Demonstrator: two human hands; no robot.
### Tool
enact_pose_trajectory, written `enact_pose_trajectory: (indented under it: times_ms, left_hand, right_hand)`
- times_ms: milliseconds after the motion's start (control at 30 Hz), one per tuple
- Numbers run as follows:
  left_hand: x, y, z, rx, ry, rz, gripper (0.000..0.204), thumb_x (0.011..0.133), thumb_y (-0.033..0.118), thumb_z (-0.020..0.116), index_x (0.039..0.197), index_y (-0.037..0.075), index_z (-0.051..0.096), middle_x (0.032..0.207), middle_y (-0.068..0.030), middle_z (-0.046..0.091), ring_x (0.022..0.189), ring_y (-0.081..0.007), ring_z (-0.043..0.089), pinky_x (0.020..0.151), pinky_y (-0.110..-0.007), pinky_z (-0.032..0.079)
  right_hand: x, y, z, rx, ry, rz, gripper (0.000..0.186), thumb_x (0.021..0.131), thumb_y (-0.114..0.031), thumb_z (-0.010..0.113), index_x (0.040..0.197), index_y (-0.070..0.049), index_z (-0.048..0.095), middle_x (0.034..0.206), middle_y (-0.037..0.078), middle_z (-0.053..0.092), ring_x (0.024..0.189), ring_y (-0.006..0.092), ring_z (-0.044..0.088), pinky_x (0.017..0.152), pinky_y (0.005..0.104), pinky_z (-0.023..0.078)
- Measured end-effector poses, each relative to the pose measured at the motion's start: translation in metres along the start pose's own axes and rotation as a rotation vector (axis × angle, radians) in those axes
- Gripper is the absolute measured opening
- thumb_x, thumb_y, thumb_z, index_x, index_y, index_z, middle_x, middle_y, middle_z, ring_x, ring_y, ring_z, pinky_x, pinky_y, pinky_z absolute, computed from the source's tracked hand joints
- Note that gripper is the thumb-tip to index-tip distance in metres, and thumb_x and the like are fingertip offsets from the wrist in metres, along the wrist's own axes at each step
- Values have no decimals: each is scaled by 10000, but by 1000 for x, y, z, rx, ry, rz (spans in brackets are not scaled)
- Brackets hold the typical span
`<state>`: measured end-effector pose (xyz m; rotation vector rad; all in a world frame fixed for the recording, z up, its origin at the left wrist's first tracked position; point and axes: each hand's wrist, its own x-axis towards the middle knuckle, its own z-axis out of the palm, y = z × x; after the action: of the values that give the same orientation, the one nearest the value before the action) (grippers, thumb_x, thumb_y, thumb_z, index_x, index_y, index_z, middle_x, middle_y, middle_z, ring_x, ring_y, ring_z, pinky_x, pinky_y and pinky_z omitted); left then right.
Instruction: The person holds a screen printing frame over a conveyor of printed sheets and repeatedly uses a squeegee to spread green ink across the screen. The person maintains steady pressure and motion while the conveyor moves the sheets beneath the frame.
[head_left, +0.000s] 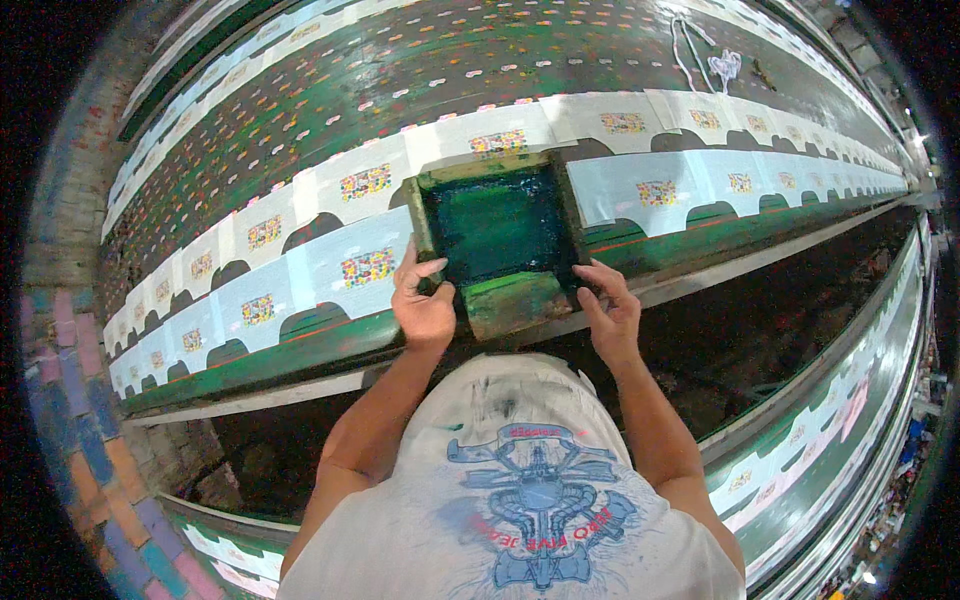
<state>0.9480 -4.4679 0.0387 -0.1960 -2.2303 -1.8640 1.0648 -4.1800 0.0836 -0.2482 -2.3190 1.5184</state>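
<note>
A square screen-printing frame (515, 308) with wooden sides and a dark green mesh lies over the near row of cloth pieces, in front of my body. My left hand (424, 305) holds its near left corner, thumb and fingers on the side. At the near right corner, my right hand (610, 308) grips the opposite side the same way. Pale blue cut cloth pieces (325, 250) with curved cutouts and small multicoloured prints run out to both sides of the frame. What lies directly under the frame is hidden.
Behind is a row of white printed pieces (435, 147) on the long green table (340, 340). A tangled white cord (724, 68) lies at the far right. A dark gap (740, 335) separates this table from another printed row (790, 450) at lower right. Coloured paving (95, 450) lies left.
</note>
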Motion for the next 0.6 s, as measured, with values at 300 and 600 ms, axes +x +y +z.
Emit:
enact_pose_trajectory:
  times_ms: [300, 600]
  left_hand:
    - [-16, 14, 63, -76, 15, -236, 361, 787, -148, 723, 1077, 53, 799, 1718, -292, 508, 1602, -355, 498, 1308, -453, 361]
    - [-18, 12, 61, -22, 26, -263, 375, 767, -153, 752, 1088, 35, 792, 1716, -292, 510, 1605, -353, 493, 1305, -435, 367]
  right_hand:
    - [22, 35, -72, 82, -127, -53, 346, 983, 26, 744, 1319, -43, 789, 1407, 128, 771, 1476, 341, 601, 1280, 489, 416]
    - [34, 39, -87, 97, -182, -67, 302, 1018, -25, 757, 1317, -52, 783, 1386, 145, 769, 1412, 339, 649, 1225, 481, 471]
